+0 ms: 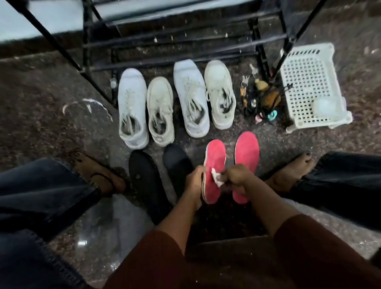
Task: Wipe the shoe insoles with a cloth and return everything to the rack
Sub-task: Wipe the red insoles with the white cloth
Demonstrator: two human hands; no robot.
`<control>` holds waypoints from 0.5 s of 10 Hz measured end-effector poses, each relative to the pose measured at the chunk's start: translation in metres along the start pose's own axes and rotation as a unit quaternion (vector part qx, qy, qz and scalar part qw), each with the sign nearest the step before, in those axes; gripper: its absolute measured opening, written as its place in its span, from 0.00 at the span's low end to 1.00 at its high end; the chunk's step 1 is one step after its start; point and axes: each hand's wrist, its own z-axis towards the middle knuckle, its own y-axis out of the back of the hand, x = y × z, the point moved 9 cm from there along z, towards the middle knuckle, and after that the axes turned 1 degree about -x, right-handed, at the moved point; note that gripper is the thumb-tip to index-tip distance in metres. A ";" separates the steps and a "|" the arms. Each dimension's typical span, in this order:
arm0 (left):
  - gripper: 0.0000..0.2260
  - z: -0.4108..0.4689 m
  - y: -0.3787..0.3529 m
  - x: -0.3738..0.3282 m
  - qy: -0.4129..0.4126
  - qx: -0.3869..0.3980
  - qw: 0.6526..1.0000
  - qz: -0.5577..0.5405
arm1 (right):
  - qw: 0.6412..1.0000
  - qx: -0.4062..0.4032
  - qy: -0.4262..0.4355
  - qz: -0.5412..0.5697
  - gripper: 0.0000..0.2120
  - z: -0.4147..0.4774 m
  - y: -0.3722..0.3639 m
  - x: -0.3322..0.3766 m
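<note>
I see the left hand (196,180) gripping the edge of a flat, foot-shaped red insole (213,163) over the speckled stone floor (30,106), the right hand (236,177) pinching a crumpled white cloth (217,180) against its matte face.

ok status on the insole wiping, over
Left hand grips red insole at edge, right hand pinches white cloth on it. Second red insole, black insoles on floor. White shoes lined before rack.

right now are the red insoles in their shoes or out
Out. The left hand holds one red insole while the right hand presses a white cloth on it; the other insole lies on the floor.
</note>
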 end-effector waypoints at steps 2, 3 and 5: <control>0.17 -0.070 -0.014 -0.069 -0.029 0.133 0.966 -0.221 | 0.982 -0.029 0.138 -0.126 0.08 -0.067 0.010 0.087; 0.16 -0.103 -0.017 -0.100 -0.055 0.171 0.950 -0.253 | 0.966 -0.068 0.213 -0.133 0.07 -0.105 0.016 0.120; 0.16 -0.162 -0.014 -0.150 -0.118 0.217 0.917 -0.314 | 0.916 -0.145 0.346 -0.140 0.08 -0.187 0.029 0.175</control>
